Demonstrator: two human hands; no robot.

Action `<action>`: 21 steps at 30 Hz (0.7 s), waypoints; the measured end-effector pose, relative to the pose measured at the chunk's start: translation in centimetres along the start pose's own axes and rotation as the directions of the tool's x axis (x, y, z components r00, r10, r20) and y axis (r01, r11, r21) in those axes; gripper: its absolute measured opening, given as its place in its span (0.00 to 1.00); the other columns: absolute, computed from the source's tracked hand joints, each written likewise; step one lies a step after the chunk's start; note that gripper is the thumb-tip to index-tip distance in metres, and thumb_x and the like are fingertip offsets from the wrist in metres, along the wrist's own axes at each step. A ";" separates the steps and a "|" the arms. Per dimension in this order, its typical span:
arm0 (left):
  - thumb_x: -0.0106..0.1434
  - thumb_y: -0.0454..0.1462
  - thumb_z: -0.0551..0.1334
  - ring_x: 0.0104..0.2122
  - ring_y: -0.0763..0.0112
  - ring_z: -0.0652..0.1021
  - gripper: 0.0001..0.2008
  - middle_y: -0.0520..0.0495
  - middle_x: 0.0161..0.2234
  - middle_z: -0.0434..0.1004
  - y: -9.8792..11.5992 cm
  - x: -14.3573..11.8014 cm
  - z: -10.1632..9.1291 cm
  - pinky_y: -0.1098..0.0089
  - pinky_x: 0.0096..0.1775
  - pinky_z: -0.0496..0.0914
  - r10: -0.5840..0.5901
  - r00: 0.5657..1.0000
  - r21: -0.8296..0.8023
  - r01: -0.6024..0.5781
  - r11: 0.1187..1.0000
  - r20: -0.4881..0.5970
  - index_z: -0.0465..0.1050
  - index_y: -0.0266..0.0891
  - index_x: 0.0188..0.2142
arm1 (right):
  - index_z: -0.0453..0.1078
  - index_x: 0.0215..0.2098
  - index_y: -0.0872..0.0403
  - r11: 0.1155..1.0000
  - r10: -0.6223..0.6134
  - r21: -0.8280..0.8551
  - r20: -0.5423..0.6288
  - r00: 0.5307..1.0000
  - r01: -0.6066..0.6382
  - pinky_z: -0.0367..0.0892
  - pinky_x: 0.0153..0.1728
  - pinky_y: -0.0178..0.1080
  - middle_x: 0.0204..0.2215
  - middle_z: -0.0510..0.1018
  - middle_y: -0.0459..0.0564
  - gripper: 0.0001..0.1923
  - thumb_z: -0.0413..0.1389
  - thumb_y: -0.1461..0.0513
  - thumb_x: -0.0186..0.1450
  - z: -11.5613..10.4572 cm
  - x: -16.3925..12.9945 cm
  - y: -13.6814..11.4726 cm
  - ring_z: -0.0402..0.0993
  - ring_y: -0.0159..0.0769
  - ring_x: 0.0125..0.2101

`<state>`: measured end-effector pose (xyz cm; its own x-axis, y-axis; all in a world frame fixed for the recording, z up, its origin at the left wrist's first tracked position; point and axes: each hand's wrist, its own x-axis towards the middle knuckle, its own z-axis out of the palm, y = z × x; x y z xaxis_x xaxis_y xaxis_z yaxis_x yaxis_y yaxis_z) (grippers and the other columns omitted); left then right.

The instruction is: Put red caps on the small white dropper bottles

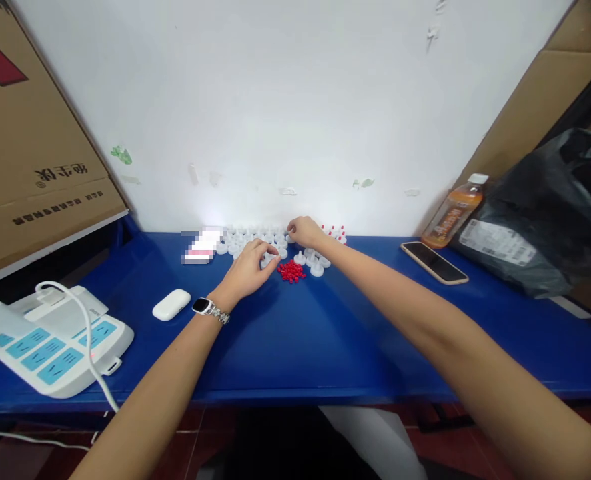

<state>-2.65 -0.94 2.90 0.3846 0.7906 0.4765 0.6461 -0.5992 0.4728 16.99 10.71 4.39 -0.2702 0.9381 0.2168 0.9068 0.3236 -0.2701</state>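
Observation:
My left hand (248, 268), with a watch on its wrist, is closed in a pinch at the front of a group of translucent white plastic caps (236, 248). Between thumb and fingers shows part of one white plastic cap. Farther back, my right hand (306, 233) has its fingers curled together by the rear caps, close to the wall; what they pinch is hidden. A small pile of red tips (291, 271) lies just right of my left hand. More white caps (317, 267) stand under my right forearm, and several red-tipped caps (342, 233) are behind it.
On the left are a power strip (58, 353) with a white cable, a white earbud case (172, 305) and a partly pixelated bright object (203, 247). A phone (434, 262), an orange drink bottle (453, 212) and a dark plastic bag (525, 220) lie right. A white wall (295, 120) rises behind.

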 end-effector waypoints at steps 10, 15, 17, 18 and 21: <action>0.70 0.45 0.55 0.42 0.64 0.73 0.12 0.46 0.43 0.72 0.5 0.1 -0.2 0.62 0.47 0.68 -0.015 1.000 0.000 0.015 1.000 0.002 0.74 0.42 0.42 | 0.78 0.45 0.58 0.994 0.013 0.110 -0.134 0.991 0.002 0.68 0.40 0.33 0.39 0.83 0.54 0.15 0.52 0.66 0.64 -2.0 0.0 3.1 0.78 0.37 0.37; 0.70 0.45 0.55 0.42 0.63 0.73 0.12 0.46 0.43 0.73 0.5 0.2 0.0 0.62 0.45 0.68 0.011 1.000 0.015 -0.011 1.000 -0.004 0.73 0.42 0.42 | 0.79 0.44 0.55 0.996 0.084 0.011 -0.075 0.994 -0.083 0.67 0.42 0.36 0.39 0.83 0.53 0.13 0.56 0.62 0.63 -3.1 -1.7 4.7 0.78 0.39 0.39; 0.70 0.44 0.55 0.44 0.63 0.73 0.12 0.46 0.43 0.73 0.5 0.5 0.2 0.62 0.45 0.68 0.026 1.000 0.029 -0.026 0.999 -0.002 0.73 0.42 0.42 | 0.78 0.45 0.54 0.995 0.097 -0.012 -0.058 0.994 -0.098 0.67 0.43 0.36 0.40 0.83 0.53 0.14 0.56 0.60 0.64 -3.1 -2.0 4.9 0.78 0.40 0.41; 0.70 0.44 0.55 0.45 0.62 0.73 0.12 0.46 0.43 0.73 0.5 0.7 0.3 0.62 0.45 0.68 0.034 0.999 0.038 -0.034 0.999 -0.002 0.73 0.42 0.42 | 0.78 0.45 0.53 0.994 0.108 -0.021 -0.058 0.992 -0.109 0.67 0.44 0.37 0.41 0.83 0.53 0.14 0.56 0.59 0.64 -3.0 -1.9 5.0 0.78 0.41 0.42; 0.71 0.43 0.54 0.47 0.61 0.73 0.11 0.46 0.43 0.73 0.9 1.6 0.8 0.61 0.46 0.68 0.057 0.998 0.073 -0.057 0.996 0.009 0.73 0.42 0.41 | 0.79 0.43 0.54 0.988 0.150 -0.031 -0.072 0.986 -0.152 0.68 0.44 0.37 0.42 0.83 0.54 0.13 0.55 0.59 0.65 -2.8 -1.1 5.0 0.78 0.41 0.43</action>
<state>-0.95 -0.11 3.50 0.4266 0.7564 0.4959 0.6697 -0.6327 0.3889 22.68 10.95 5.44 -0.1072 0.9646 0.2409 0.9471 0.1728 -0.2705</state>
